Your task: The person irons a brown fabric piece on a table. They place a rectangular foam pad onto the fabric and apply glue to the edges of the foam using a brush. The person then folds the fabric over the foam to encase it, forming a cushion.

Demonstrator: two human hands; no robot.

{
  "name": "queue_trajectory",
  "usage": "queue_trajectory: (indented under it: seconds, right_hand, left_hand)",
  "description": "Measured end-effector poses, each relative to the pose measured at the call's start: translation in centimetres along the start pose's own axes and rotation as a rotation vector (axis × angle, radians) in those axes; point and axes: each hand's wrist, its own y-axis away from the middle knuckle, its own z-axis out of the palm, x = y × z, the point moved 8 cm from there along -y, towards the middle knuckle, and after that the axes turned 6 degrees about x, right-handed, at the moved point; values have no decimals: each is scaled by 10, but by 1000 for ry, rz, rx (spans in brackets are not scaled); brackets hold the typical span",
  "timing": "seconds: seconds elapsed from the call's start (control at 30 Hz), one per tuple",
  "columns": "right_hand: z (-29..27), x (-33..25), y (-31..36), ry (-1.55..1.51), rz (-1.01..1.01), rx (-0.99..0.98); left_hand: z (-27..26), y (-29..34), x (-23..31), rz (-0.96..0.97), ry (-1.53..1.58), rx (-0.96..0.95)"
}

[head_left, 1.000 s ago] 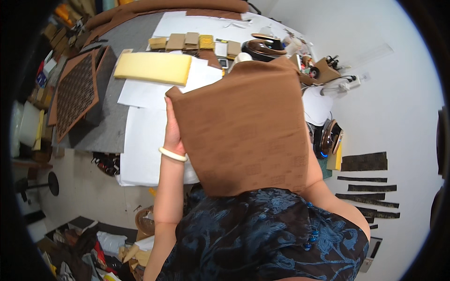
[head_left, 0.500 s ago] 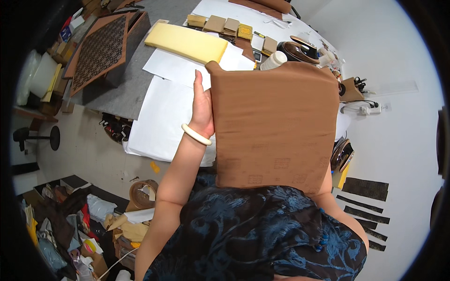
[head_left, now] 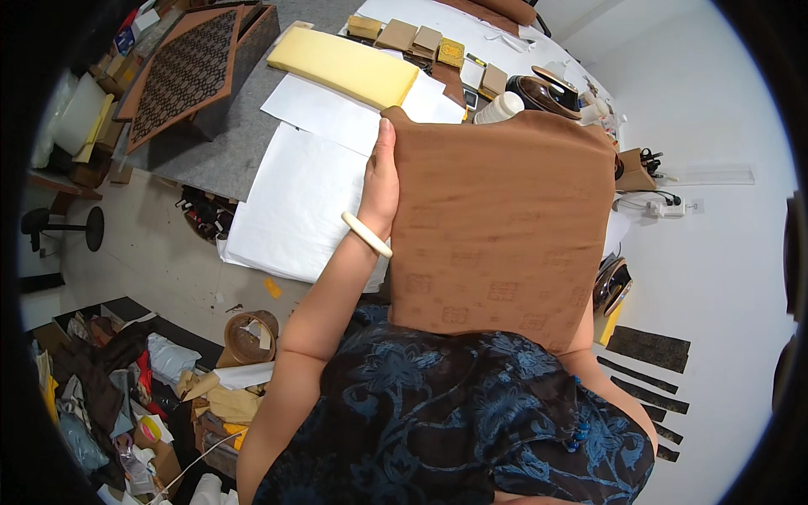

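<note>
A squarish brown cloth-covered cushion or panel (head_left: 501, 202) stands tilted up in front of my chest, its faint patterned marks showing toward the lower part. My left hand (head_left: 383, 189) grips its left edge. The thumb runs up along that side while the other fingers are hidden behind it. A cream bangle (head_left: 367, 235) circles my left wrist. My right upper arm shows at the panel's lower right, but the right hand is concealed behind the brown cloth. White sheets (head_left: 295, 194) lie on the table just beyond my left hand.
On the table are a yellow foam block (head_left: 343, 66), a white thread cone (head_left: 500, 108), a dark iron (head_left: 545, 93) and small brown blocks (head_left: 396, 35). A patterned brown box (head_left: 181, 80) stands far left. A round bin (head_left: 251, 335) and scrap heap (head_left: 126, 387) sit on the floor.
The panel has shifted slightly right in view and tipped a little, so more of its marks show. My left hand has moved with it, its thumb now closer against the edge.
</note>
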Motion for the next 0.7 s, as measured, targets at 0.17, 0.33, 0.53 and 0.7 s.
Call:
queue_trajectory:
  seconds: [0.17, 0.33, 0.53, 0.7]
  right_hand:
    - [11, -3, -20, -13, -11, -27]
    - [27, -13, -35, -28, -31, -76]
    - [79, -14, -78, -61, -19, -197]
    - [116, 37, -126, -44, 72, -252]
  left_hand:
    - [-15, -23, -12, 8, -342, 17]
    - [2, -19, -1, -71, -44, 2]
    - [-16, -46, -46, -94, 52, 29]
    - [-33, -41, -134, -506, 273, -21]
